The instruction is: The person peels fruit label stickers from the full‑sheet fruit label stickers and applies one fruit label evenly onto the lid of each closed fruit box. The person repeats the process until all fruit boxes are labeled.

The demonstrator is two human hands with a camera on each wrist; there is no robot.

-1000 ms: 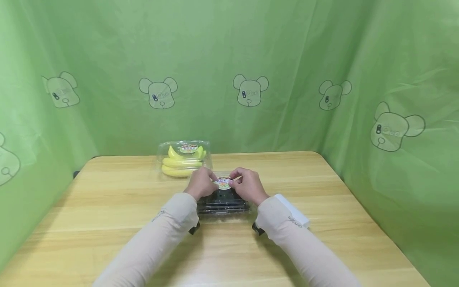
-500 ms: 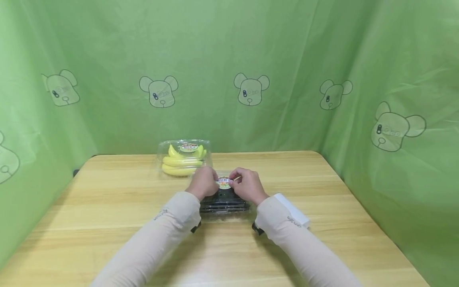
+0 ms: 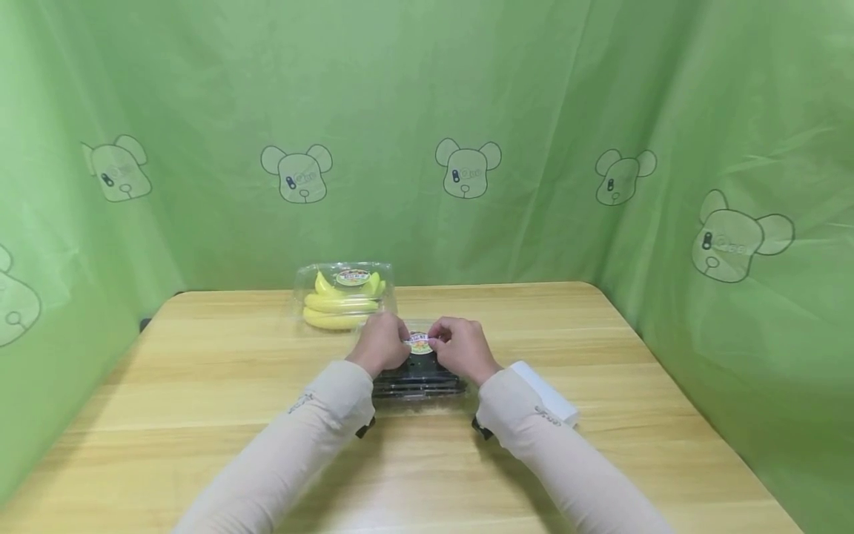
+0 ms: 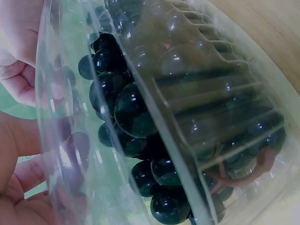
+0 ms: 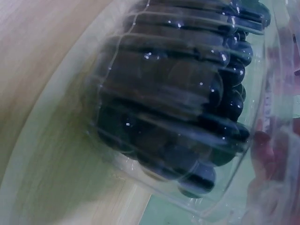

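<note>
A clear plastic fruit box (image 3: 420,406) holding dark grapes (image 3: 416,380) stands on the table in front of me. Over its lid is an oval printed sticker (image 3: 421,344). My left hand (image 3: 382,343) pinches the sticker's left edge between thumb and fingers, and my right hand (image 3: 464,344) pinches the right edge. Whether the sticker lies flat on the lid cannot be made out. Both wrist views show the grapes (image 4: 133,110) close up through the ribbed plastic. Fingers (image 4: 23,140) appear behind the plastic in the left wrist view; those in the right wrist view are blurred.
Behind and left of the grapes stands another clear box with bananas (image 3: 340,319) and a similar oval sticker (image 3: 352,277). A white flat block (image 3: 547,393) lies beside my right forearm. Green curtains (image 3: 427,222) enclose the wooden table (image 3: 200,386) at the back and sides.
My left hand has shifted slightly right, closer to the right hand, over the sticker. The right hand has barely moved. The boxes stay where they were.
</note>
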